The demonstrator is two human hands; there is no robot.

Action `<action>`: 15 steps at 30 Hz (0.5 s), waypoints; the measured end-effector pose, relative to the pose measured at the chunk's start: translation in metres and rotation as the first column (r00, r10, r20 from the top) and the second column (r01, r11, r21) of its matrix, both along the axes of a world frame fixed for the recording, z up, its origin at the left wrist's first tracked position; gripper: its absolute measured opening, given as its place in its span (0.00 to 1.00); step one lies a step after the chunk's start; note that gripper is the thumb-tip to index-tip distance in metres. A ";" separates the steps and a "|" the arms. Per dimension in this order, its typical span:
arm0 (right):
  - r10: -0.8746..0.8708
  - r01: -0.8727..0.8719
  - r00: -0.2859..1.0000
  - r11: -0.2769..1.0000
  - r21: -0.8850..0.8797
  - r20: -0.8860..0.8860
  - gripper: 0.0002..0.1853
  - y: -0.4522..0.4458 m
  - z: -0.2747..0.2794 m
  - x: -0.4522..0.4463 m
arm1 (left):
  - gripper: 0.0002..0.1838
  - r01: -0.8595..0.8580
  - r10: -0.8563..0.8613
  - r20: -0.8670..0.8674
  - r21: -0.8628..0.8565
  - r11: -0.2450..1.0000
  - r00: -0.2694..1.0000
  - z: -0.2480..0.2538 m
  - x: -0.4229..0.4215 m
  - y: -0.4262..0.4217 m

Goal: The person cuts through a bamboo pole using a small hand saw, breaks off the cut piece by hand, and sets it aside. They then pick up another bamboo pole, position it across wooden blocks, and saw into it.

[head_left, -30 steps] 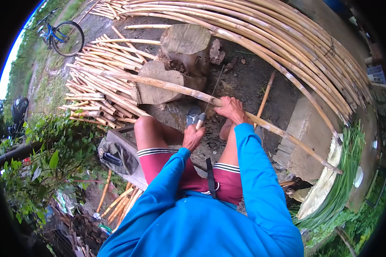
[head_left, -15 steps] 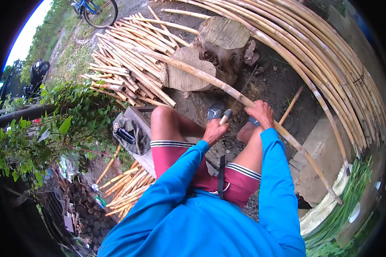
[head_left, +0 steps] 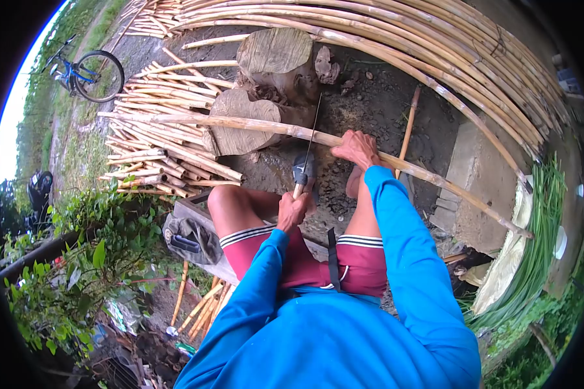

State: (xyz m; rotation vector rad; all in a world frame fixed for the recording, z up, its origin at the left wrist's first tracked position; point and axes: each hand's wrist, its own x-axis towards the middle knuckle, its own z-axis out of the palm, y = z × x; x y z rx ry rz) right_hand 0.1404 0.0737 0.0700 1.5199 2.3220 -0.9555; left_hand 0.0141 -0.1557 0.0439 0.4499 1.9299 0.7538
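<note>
My right hand (head_left: 358,150) is closed around a long bamboo pole (head_left: 428,174), with the knuckles up. The pole runs from the upper left, over a low wood stump (head_left: 245,120), down to the lower right. In my left hand (head_left: 293,211) is the pale handle of a long-bladed knife (head_left: 309,148). Its thin, dark blade points away from me, almost edge-on, and crosses the pole just left of my right hand. Whether the blade touches the pole, I cannot tell.
A heap of cut bamboo pieces (head_left: 169,152) lies left of the stumps, with a taller stump (head_left: 276,50) behind. Long poles (head_left: 396,48) curve along the back and right. A cap (head_left: 191,240) rests on the bench beside my leg. Green strips (head_left: 538,240) lie at right.
The view has turned, shifting the stumps left. My left hand has swung the knife more upright, and its blade now crosses the pole farther from my right hand. The right hand keeps its hold.
</note>
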 end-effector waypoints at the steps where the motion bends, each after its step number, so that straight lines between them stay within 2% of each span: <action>1: -0.013 0.013 1.000 1.000 0.000 0.006 0.25 -0.001 0.002 0.000 | 0.19 -0.032 0.031 0.044 0.017 0.999 0.999 0.000 0.001 0.000; 2: -0.024 0.023 1.000 1.000 0.015 0.009 0.25 -0.002 0.004 -0.001 | 0.19 -0.024 0.023 0.050 0.016 1.000 0.998 -0.001 0.001 0.001; 4: -0.032 0.031 0.999 0.999 0.027 0.015 0.25 -0.003 0.004 -0.001 | 0.19 0.014 -0.014 -0.057 0.004 1.000 0.998 0.001 -0.002 0.001; 7: -0.028 0.028 1.000 0.999 0.032 -0.003 0.24 -0.004 0.002 0.000 | 0.24 0.018 -0.020 -0.034 -0.060 0.998 0.999 0.016 -0.005 -0.018; 11: 0.001 -0.001 1.000 0.999 0.037 0.007 0.26 -0.001 0.001 -0.001 | 0.23 0.146 -0.160 -0.173 -0.094 0.985 0.972 0.039 0.003 -0.046; 12: -0.001 0.001 1.000 0.999 0.036 0.005 0.26 -0.002 -0.001 -0.001 | 0.24 0.120 -0.138 -0.122 -0.142 0.983 0.983 0.039 0.003 -0.041; 15: -0.027 0.025 0.999 0.998 0.059 0.025 0.23 -0.003 -0.001 -0.004 | 0.25 0.060 -0.075 -0.104 -0.134 0.989 0.992 0.034 0.002 0.004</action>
